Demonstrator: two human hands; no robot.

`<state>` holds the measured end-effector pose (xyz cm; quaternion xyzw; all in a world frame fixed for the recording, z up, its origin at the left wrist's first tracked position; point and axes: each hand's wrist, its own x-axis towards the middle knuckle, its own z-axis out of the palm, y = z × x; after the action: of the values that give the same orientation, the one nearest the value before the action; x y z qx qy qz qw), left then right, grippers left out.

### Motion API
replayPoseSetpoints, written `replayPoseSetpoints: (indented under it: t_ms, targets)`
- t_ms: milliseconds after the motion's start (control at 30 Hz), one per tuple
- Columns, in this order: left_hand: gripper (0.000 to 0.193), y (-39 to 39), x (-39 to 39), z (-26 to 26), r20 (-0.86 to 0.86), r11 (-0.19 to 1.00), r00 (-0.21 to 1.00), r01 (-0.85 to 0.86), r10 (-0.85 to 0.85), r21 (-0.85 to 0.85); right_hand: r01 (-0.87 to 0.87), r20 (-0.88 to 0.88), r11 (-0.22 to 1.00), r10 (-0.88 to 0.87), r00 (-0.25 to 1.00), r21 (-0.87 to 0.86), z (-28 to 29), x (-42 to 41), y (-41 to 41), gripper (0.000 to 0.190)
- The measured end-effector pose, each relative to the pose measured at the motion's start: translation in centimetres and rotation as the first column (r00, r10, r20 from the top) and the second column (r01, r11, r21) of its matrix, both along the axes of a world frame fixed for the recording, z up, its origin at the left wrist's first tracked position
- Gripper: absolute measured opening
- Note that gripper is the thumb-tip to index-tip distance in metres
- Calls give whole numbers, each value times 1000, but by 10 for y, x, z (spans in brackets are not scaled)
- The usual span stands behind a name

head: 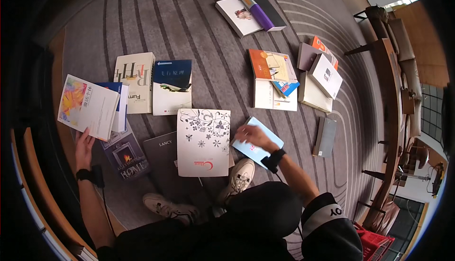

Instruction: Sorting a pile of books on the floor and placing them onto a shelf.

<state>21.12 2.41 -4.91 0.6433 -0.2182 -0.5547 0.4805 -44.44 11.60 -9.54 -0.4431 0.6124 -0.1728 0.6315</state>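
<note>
My left hand (84,147) grips the lower edge of a white paperback (94,108) with a bright multicoloured picture on its cover. Part of a blue-and-white book (122,108) shows behind it. Below them lies a dark book with a fireplace cover (126,156). My right hand (254,136), slightly blurred, is over a light blue book (268,140), fingers apart near its left side; whether they touch it I cannot tell. Between my hands, a white book with black flower drawings (203,143) partly covers a large dark book (160,150).
Beyond lie a thick cream book (133,97) and a blue-and-white book (173,101). Several overlapping books, one orange (261,67), one white (325,76), sit to the right, near a dark grey book (324,138). A purple-spined book (262,17) lies farther off. A red basket (373,243) stands lower right.
</note>
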Motion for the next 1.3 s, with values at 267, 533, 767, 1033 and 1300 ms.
replayPoseSetpoints:
  t_ms: [267, 533, 767, 1033, 1300]
  targets:
    - [64, 13, -15, 25, -99, 927, 923, 375, -373, 11, 913, 151, 289, -955, 255, 289, -25, -74, -41, 59]
    - [66, 9, -99, 46, -161, 443, 516, 829, -841, 341, 855, 299, 155, -954, 0, 495, -56, -93, -36, 59]
    - [52, 27, -88, 15, -82, 449, 552, 749, -830, 488, 857, 250, 349, -930, 269, 379, -56, -106, -61, 41]
    - [53, 49, -88, -27, 23, 545, 618, 675, -786, 498, 796, 411, 489, -847, 337, 356, -3, -87, -16, 25]
    - [51, 40, -115, -18, -41, 603, 675, 684, -737, 410, 702, 260, 616, -788, 558, 357, 8, -76, 8, 42]
